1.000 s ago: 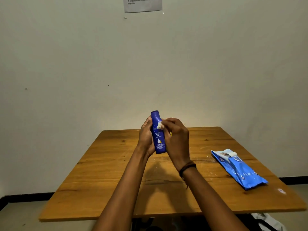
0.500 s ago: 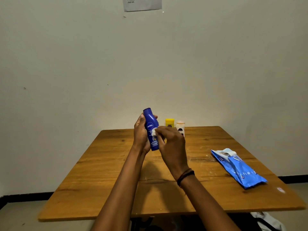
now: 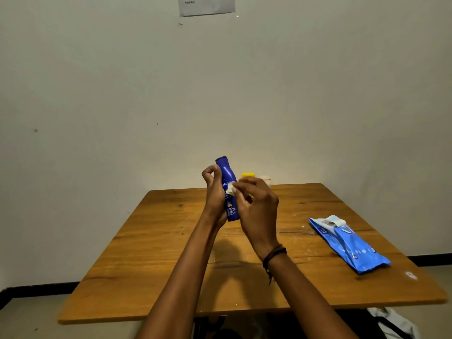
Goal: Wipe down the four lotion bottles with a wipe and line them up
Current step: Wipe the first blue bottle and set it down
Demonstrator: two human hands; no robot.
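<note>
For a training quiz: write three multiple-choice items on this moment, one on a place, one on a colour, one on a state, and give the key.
1. Where does the wipes pack lie?
A. On the table, right of the hands.
B. On the floor.
C. Leaning against the wall.

2. What colour is the bottle in the left hand?
A. Yellow.
B. Blue.
C. Green.

3. What is the right hand doing?
A. Lying flat on the table.
B. Gripping the wipes pack.
C. Pinching a white wipe against the bottle.

Key: 1 A, the pack lies on the wood at the right; 2 B, its body is dark blue; 3 C, white shows at the fingertips on the label.
</note>
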